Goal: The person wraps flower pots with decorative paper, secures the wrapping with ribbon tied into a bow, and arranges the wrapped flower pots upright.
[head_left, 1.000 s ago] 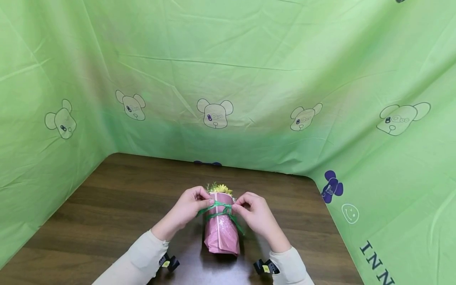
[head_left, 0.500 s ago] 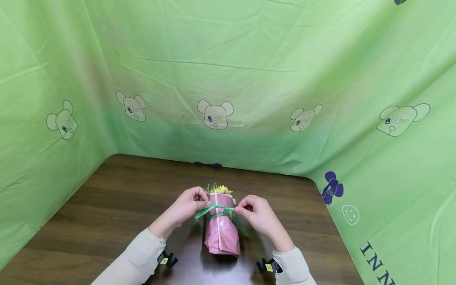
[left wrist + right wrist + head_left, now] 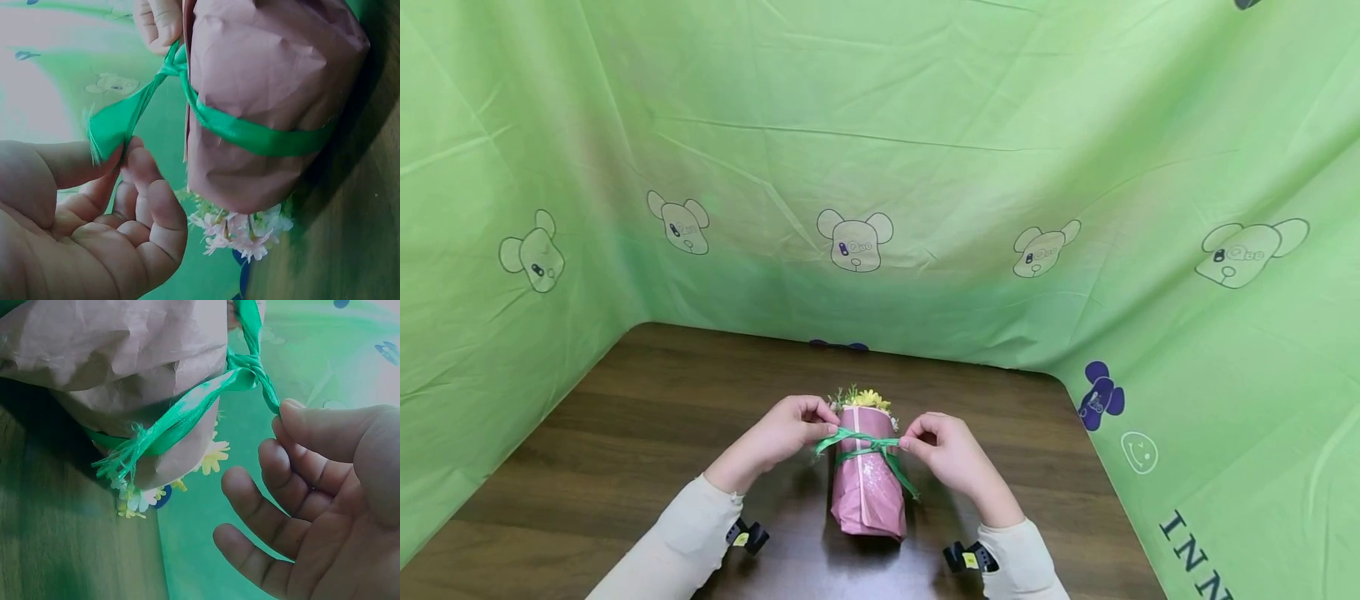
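A bouquet (image 3: pixel 869 492) in pink wrapping paper lies on the table, its yellow flowers (image 3: pixel 868 398) pointing away from me. Pale pink and white blossoms (image 3: pixel 244 231) poke out of the wrap in the left wrist view. Round the paper runs a green ribbon (image 3: pixel 269 140), knotted on top. My left hand (image 3: pixel 790 429) pinches one ribbon end between thumb and forefinger, the frayed tip sticking out past them. On the other side, my right hand (image 3: pixel 951 450) pinches another stretch of ribbon close to the knot (image 3: pixel 247 365). A frayed tail (image 3: pixel 125 456) hangs loose down the bouquet's right side.
The brown wooden table (image 3: pixel 685 392) is enclosed at the back and sides by a green cloth (image 3: pixel 925 175) printed with bear heads. Black wrist devices (image 3: pixel 748 536) sit at both sleeve cuffs.
Both hands have drawn slightly apart, pulling the ribbon tauter across the bouquet. The loose tail on the right has shifted a little. The bouquet has stayed in place.
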Motion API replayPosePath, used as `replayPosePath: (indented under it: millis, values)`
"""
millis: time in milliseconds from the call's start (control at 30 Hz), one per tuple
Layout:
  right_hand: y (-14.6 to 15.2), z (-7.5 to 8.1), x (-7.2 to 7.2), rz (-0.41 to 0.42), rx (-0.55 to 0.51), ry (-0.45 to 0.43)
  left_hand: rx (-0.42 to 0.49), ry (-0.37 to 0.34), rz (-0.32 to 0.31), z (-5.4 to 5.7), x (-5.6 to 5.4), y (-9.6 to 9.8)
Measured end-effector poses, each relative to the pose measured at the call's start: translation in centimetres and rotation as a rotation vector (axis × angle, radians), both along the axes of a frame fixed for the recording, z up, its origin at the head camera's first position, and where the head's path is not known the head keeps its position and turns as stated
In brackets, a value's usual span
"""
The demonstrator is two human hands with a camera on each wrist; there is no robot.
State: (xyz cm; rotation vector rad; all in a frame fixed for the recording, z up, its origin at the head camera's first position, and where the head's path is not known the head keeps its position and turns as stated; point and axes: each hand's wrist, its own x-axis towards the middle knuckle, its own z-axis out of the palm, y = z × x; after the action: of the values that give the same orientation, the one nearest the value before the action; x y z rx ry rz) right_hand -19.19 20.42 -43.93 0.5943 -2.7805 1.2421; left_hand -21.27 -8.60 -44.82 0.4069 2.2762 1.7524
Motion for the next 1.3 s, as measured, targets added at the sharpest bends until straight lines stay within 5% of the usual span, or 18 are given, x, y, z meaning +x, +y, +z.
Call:
replayPosePath:
  millis: [600, 1300]
  values:
    - [0.7, 0.1, -0.1, 0.03, 0.032, -0.063, -0.099, 0.044, -0.031, 0.7, 0.0, -1.1]
    - [1.1, -0.3, -0.5, 0.055, 0.065, -0.09, -0.105, 0.01, -0.096, 0.8, -0.2, -1.9]
